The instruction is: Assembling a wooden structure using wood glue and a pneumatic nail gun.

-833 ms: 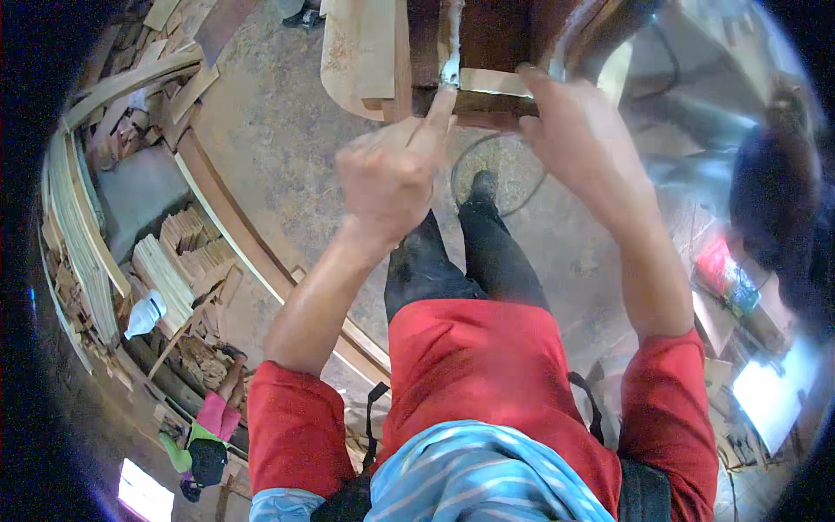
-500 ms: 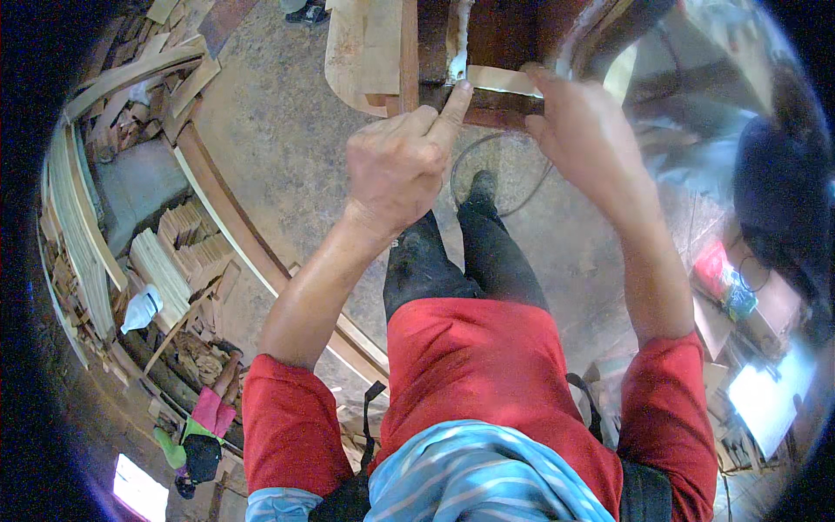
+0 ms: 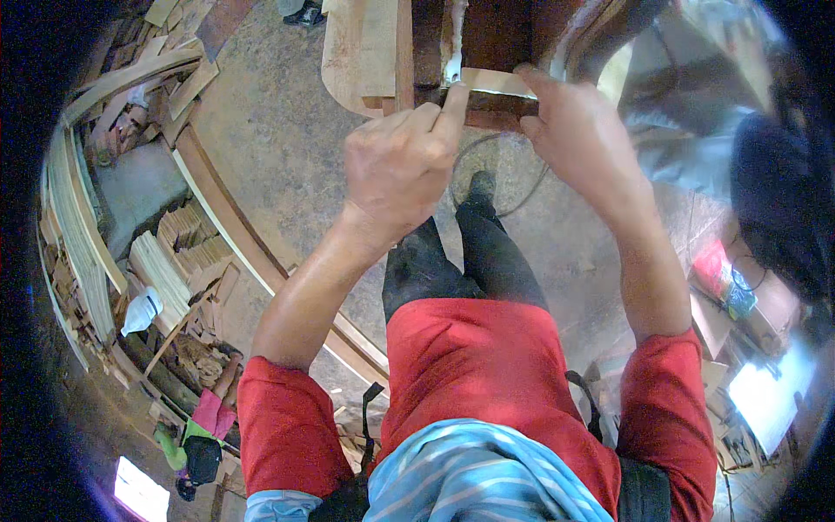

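A pale thin wooden strip (image 3: pixel 496 82) lies across a dark brown wooden frame (image 3: pixel 500 120) at the top middle. White glue-like paste (image 3: pixel 454 65) runs along the frame's inner edge by the strip's left end. My left hand (image 3: pixel 398 165) stretches its index finger onto that end, touching it; its other fingers are curled in and its palm is hidden. My right hand (image 3: pixel 587 135) grips the strip's right end, fingers over the top and thumb lower at the frame's near face.
Pale boards (image 3: pixel 378 52) adjoin the frame's left side. A thin hoop-like cable (image 3: pixel 535 196) lies on the floor near my foot. Long planks (image 3: pixel 230 204) and stacked wood pieces (image 3: pixel 191 235) fill the left. Another person (image 3: pixel 204 435) is at lower left; a plastic bag (image 3: pixel 726 278) lies right.
The frame and strip have shifted slightly left in view, with both hands along. My left index fingertip stays at the strip's left end, and the right hand keeps its grip.
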`<state>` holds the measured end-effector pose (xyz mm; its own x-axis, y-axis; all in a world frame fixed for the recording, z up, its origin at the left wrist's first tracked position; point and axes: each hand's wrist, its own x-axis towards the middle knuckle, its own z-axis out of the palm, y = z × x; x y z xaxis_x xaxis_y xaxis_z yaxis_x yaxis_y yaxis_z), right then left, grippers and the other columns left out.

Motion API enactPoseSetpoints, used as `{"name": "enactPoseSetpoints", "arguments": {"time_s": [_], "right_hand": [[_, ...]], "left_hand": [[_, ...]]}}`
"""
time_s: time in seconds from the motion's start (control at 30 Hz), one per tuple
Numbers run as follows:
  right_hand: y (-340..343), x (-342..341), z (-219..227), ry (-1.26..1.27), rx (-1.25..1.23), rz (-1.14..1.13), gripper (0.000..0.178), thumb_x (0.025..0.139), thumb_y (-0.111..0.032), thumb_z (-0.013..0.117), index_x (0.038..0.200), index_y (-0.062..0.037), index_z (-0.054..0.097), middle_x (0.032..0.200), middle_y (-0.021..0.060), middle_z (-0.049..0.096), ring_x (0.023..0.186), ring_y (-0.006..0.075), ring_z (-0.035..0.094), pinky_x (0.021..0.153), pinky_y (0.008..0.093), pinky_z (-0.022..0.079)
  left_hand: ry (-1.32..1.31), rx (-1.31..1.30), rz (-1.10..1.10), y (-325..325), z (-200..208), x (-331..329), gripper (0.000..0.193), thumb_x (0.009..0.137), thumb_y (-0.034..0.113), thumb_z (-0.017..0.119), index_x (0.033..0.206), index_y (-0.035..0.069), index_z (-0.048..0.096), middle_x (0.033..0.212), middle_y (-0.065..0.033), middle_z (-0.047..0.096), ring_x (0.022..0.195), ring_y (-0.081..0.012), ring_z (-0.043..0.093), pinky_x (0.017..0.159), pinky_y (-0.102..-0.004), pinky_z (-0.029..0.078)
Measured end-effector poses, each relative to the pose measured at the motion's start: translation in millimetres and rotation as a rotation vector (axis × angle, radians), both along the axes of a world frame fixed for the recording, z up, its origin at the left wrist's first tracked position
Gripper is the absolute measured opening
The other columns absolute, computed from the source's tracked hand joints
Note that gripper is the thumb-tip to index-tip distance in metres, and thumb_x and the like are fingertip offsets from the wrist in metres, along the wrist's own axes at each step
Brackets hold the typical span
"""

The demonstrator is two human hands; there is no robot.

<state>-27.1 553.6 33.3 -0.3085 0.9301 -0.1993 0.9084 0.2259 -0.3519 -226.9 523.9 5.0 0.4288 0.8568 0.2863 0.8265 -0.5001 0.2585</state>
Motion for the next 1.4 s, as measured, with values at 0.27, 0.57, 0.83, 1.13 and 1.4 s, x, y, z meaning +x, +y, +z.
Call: {"name": "enactPoseSetpoints", "arguments": {"time_s": [0.27, 0.57, 0.83, 1.13, 1.4], "right_hand": [[4, 7, -4, 0.021, 0.058, 0.059, 0.03, 0.075, -0.002, 0.06, 0.106, -0.0001, 0.062, 0.079, 0.0253, 0.065, 0.081, 0.0411, 0.065, 0.073, 0.0488, 0.052], [7, 11, -8, 0.073, 0.108, 0.064, 0.024, 0.075, -0.001, 0.057, 0.099, 0.0003, 0.062, 0.076, 0.0262, 0.064, 0.078, 0.0424, 0.064, 0.072, 0.0507, 0.052], [-25, 16, -1, 0.068, 0.157, -0.117, 0.053, 0.08, -0.009, 0.063, 0.132, -0.0092, 0.05, 0.064, 0.019, 0.062, 0.063, 0.0376, 0.064, 0.057, 0.0477, 0.051], [-50, 17, -18, 0.095, 0.236, -0.122, 0.054, 0.084, -0.009, 0.065, 0.135, -0.0198, 0.053, 0.071, 0.0177, 0.062, 0.061, 0.0341, 0.062, 0.056, 0.0429, 0.049], [-46, 11, -28, 0.155, 0.34, -0.066, 0.049, 0.082, -0.009, 0.067, 0.128, -0.0178, 0.058, 0.068, 0.015, 0.062, 0.058, 0.0304, 0.062, 0.054, 0.0408, 0.048]], "left_hand": [[0.163, -0.204, -0.047, 29, 34, 35, 0.04, 0.08, 0.009, 0.06, 0.118, -0.001, 0.058, 0.073, -0.0125, 0.067, 0.067, -0.0283, 0.068, 0.057, -0.0399, 0.052], [0.171, -0.25, -0.065, 36, 37, 42, 0.015, 0.08, 0.006, 0.056, 0.093, 0.0, 0.06, 0.071, -0.0159, 0.067, 0.068, -0.0315, 0.069, 0.057, -0.0408, 0.055], [0.17, -0.169, -0.052, 36, 31, 40, 0.014, 0.078, 0.012, 0.061, 0.085, 0.001, 0.065, 0.069, -0.0122, 0.069, 0.066, -0.0246, 0.071, 0.055, -0.0345, 0.055], [0.176, -0.17, -0.069, 37, 30, 33, 0.018, 0.08, 0.012, 0.059, 0.092, 0.0, 0.064, 0.071, -0.0121, 0.069, 0.068, -0.0258, 0.071, 0.058, -0.036, 0.055], [0.167, -0.177, -0.083, 36, 28, 23, 0.021, 0.08, 0.011, 0.058, 0.096, -0.002, 0.063, 0.073, -0.0137, 0.068, 0.07, -0.0285, 0.07, 0.059, -0.0387, 0.055]]}}
